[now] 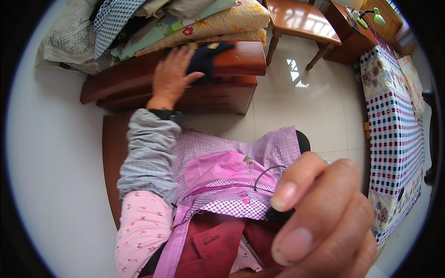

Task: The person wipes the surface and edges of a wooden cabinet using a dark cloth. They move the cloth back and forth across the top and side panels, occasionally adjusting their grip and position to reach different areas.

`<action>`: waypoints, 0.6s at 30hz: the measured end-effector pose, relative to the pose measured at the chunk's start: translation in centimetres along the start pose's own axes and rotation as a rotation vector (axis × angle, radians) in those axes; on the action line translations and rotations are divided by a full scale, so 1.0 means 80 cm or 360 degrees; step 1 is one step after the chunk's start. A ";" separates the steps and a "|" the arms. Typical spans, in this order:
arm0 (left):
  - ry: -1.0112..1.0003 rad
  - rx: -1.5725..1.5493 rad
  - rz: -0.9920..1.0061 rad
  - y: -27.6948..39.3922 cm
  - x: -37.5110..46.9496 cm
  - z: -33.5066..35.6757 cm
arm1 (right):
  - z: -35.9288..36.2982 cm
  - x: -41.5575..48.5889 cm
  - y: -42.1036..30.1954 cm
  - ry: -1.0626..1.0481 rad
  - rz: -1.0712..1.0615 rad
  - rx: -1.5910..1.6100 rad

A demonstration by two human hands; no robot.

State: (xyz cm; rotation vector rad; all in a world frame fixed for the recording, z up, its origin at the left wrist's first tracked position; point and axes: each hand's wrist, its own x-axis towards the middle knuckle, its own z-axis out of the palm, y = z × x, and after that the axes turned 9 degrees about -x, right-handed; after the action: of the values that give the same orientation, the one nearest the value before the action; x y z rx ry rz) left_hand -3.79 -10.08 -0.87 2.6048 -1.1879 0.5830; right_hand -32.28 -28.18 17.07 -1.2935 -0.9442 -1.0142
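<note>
My left hand [174, 71] lies palm down, blurred, with its thumb spread, at a piece of dark navy cloth [203, 64] with yellow patches. That cloth drapes over a glossy red-brown wooden armrest or ledge [240, 59]. Close to the camera, my right hand [320, 222] is raised with its fingers curled. A small black object [276, 213] and a thin black cord [259, 179] show beside its fingertips; whether the hand holds them is unclear. A pink-checked apron [222, 187] covers my lap.
Folded floral quilts [222, 26] and a checked cloth [113, 26] are piled behind the ledge. A wooden chair [302, 21] stands beyond on the tiled floor [302, 111]. To the right is a bed with a checked cover [393, 149]. A green desk lamp [379, 16] sits on a cabinet.
</note>
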 end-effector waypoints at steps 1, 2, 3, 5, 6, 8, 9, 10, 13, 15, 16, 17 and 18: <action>-0.0026 0.0016 -0.0027 -0.026 -0.010 -0.009 | 0.006 -0.003 0.004 0.0025 -0.0003 0.0026; -0.0022 0.0032 -0.0099 -0.046 -0.019 -0.016 | 0.009 -0.006 0.007 0.0056 -0.0009 0.0048; -0.0050 -0.0052 -0.0175 -0.061 -0.025 -0.023 | 0.013 -0.008 0.010 0.0093 -0.0017 0.0066; -0.0096 0.0005 -0.0246 -0.063 -0.028 -0.023 | 0.020 -0.011 0.015 0.0210 -0.0009 0.0098; -0.0030 -0.0004 -0.0200 -0.052 -0.024 -0.019 | 0.030 -0.013 0.017 0.0287 0.0003 0.0093; -0.0060 0.0017 -0.0179 -0.016 -0.008 -0.009 | 0.082 -0.015 0.019 0.0636 0.0043 0.0094; -0.0079 -0.0041 -0.0103 0.007 0.005 -0.001 | 0.094 -0.014 0.009 0.0724 0.0151 0.0069; -0.0014 -0.0080 0.0003 0.035 0.016 0.008 | 0.104 -0.012 -0.002 0.0811 0.0261 0.0051; 0.0166 -0.0088 0.0166 0.109 0.053 0.033 | 0.101 -0.006 -0.035 0.0656 0.0690 -0.0061; 0.0203 -0.0093 0.0213 0.133 0.064 0.038 | 0.097 -0.009 -0.027 0.0535 0.0587 -0.0141; 0.0169 -0.0104 0.0183 0.136 0.066 0.037 | 0.092 -0.010 -0.018 0.0435 0.0474 -0.0170; 0.0194 -0.0132 0.0184 0.136 0.066 0.035 | 0.072 -0.016 0.008 0.0249 0.0251 -0.0188; 0.0178 -0.0148 0.0169 0.132 0.063 0.032 | 0.071 -0.016 0.016 0.0156 0.0146 -0.0191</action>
State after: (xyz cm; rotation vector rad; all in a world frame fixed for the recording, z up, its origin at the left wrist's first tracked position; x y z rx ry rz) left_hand -8.11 -21.28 -0.59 2.4106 -1.2914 0.6677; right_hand -31.41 -22.44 15.82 -1.3609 -0.7522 -1.0656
